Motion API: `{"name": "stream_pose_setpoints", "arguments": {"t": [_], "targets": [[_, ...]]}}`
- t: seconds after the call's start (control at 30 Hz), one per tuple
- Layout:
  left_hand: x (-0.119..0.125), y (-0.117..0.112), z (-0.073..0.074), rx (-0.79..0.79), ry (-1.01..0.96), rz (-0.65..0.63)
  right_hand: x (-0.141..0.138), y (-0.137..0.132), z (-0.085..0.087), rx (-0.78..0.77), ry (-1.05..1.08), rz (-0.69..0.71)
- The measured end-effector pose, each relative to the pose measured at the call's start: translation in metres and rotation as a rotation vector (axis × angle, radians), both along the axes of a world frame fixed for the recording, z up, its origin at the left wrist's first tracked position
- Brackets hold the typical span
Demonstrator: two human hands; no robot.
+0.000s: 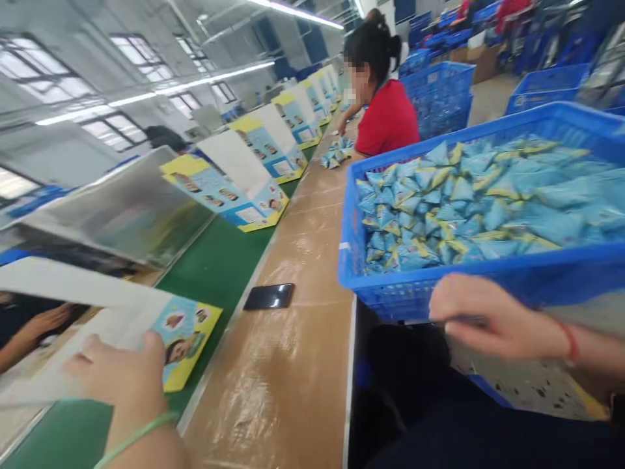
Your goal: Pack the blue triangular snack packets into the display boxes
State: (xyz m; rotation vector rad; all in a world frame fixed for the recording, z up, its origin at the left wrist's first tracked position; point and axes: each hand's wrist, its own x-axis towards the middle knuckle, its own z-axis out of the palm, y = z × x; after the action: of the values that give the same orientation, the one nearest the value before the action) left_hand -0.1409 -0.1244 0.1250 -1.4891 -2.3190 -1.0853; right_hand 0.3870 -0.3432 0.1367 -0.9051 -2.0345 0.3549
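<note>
At the lower left, my left hand (117, 371), with a pale green band at the wrist, grips a printed cardboard display box (188, 348), white inside with blue and yellow print. The hand is slightly blurred and its fingertips lie over the box's white part. My right hand (481, 319), a red cord round its wrist, is closed just in front of the blue plastic crate (349, 260). A thin dark line shows between thumb and fingers; what it is I cannot make out. Many small light-blue and yellow packets (439, 202) fill the crate.
A dark phone (269, 296) lies on the brown-covered bench (278, 365). Alongside runs a green conveyor belt (195, 254) bearing a row of printed boxes (232, 189). A co-worker in a red shirt (390, 120) sits farther along; another person's hand (49, 319) shows at far left.
</note>
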Motion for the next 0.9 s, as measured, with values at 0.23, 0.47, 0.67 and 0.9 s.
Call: {"name": "stream_pose_setpoints", "arguments": {"t": [0.23,0.47,0.67,0.9], "targets": [[0.168,0.01,-0.016,0.18,-0.179,-0.622,0.1,0.139,0.069,-0.084,-0.379,-0.33],[0.294,-0.033,0.017,0.166,-0.081,-1.212,0.13,0.298,0.041,-0.22,-0.831,-0.752],[0.374,0.021,0.045,-0.283,0.001,-1.195,0.171,0.328,0.029,-0.368,-0.928,-0.792],[0.451,0.106,0.019,-0.61,0.096,-1.024,0.176,0.324,-0.013,-0.323,-0.878,-0.669]]}}
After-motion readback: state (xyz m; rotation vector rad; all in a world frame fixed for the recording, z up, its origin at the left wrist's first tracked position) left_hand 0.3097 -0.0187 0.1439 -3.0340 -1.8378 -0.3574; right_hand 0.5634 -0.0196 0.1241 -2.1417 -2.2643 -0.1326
